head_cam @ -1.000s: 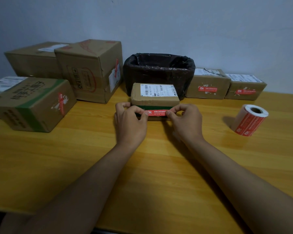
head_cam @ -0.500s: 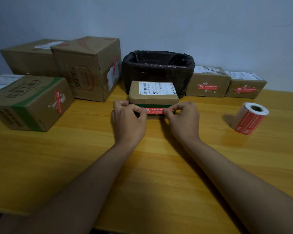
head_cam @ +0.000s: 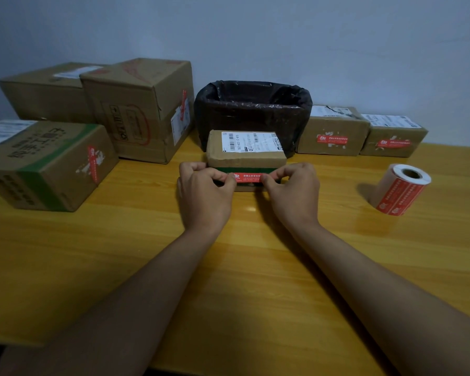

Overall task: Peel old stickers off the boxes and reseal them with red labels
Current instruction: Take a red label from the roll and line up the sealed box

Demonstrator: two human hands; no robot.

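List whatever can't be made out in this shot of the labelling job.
- Ends of the red label, head view: covered by the left hand and right hand, whose fingertips pinch it.
- Lower front of the small box: behind both hands.
- Inside of the black-lined bin: too dark, floor hidden by its rim.
- Print on the shipping label: too small.
- Leftmost box: cut by the frame edge.

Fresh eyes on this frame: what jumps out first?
Dead centre, the left hand and right hand each pinch an end of a red label against the front of a small cardboard box. Behind it sits a black-lined bin; a roll of red labels lies at right.
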